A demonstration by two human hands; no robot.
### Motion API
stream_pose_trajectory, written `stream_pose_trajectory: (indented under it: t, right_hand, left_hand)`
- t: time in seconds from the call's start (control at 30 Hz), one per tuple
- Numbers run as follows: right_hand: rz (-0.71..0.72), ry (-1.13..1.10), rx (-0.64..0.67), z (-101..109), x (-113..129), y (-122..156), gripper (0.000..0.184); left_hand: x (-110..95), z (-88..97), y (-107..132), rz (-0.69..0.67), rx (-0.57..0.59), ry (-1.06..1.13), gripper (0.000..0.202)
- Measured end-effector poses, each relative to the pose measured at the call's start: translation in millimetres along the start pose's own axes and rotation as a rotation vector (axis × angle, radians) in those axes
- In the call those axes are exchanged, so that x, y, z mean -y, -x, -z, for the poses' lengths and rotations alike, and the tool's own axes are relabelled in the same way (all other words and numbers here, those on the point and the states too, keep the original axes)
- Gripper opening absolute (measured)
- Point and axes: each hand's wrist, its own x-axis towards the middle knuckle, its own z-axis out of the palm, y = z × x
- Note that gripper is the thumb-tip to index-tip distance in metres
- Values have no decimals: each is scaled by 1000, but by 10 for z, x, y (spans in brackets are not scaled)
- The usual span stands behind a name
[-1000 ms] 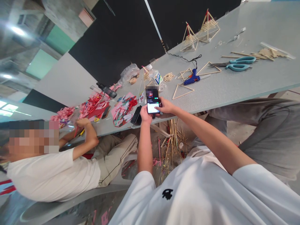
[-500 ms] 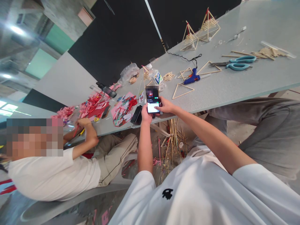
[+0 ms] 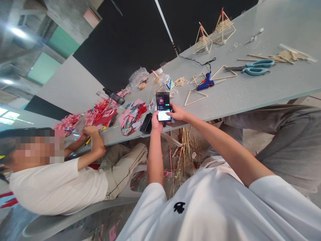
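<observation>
A smartphone point(image 3: 164, 106) with a lit screen and keyboard is held upright over the table's near edge. Round its lower left side is my left hand point(image 3: 156, 124), closed on it. My right hand point(image 3: 177, 112) grips the right side, its thumb over the on-screen keyboard. A black case point(image 3: 146, 124) lies just left of the phone. Behind the phone stands a plastic bottle point(image 3: 166, 80) with a blue and white label. Right of it are a triangle of thin sticks point(image 3: 196, 98) and a blue glue gun point(image 3: 206, 82).
Teal-handled scissors point(image 3: 258, 67) and loose sticks point(image 3: 286, 57) lie on the grey table point(image 3: 250, 90). Stick pyramids point(image 3: 203, 42) stand at the back. A co-worker point(image 3: 50, 187) sits at left by red and pink ribbons point(image 3: 97, 112). More sticks point(image 3: 185, 144) are below the table.
My right thumb has shifted slightly over the phone's keyboard. The co-worker's head has moved a little; both my hands stay on the phone.
</observation>
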Motion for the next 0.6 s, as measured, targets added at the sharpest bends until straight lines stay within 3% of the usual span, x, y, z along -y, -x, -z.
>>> stream_pose_trajectory:
  t: [0.17,0.47,0.6]
  right_hand:
    - [12,-14,-1,3,-21,-7,68]
    - [-53,-83,-20,7,27,-5,55]
    - [-75,-97,-14,6,34,-11,52]
  left_hand:
    - [1,0,8,7,-9,-26,36]
    - [-9,44,13,30,24,-15,57]
    - [-11,45,13,20,25,4,53]
